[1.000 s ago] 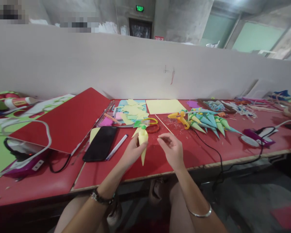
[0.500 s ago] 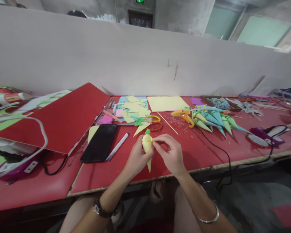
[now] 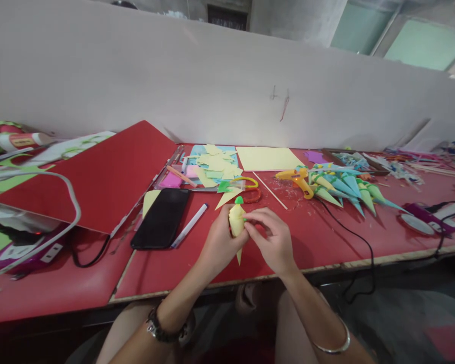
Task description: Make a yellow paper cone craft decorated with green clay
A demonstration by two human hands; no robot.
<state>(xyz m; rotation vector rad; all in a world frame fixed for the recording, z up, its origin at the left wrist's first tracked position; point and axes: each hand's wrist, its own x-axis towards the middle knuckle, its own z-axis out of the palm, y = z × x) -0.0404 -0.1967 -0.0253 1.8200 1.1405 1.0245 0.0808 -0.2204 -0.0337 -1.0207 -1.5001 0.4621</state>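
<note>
My left hand (image 3: pixel 220 241) is wrapped round a pale yellow paper cone (image 3: pixel 235 221), whose point faces down toward the table's front edge. A bright green piece (image 3: pixel 238 200) sticks out at the cone's upper end. My right hand (image 3: pixel 276 241) is closed in a pinch at the cone's right side. A small bit of green shows at its fingertips, against the paper; the rest is hidden by the fingers. Just beyond the cone lie scissors (image 3: pixel 252 189) with yellow and red handles, partly over a yellow paper piece (image 3: pixel 227 197).
Left of my hands are a black phone (image 3: pixel 161 218) and a white marker (image 3: pixel 189 226). An orange glue gun (image 3: pixel 298 179) rests beside several finished yellow and blue paper cones (image 3: pixel 345 187), its cord trailing off the edge. Yellow paper scraps (image 3: pixel 216 162) and a thin stick (image 3: pixel 270 190) lie behind.
The cone has turned slightly in my left hand, so less of its opening shows. My right hand stays pinched at its side. The whole view has shifted a little.
</note>
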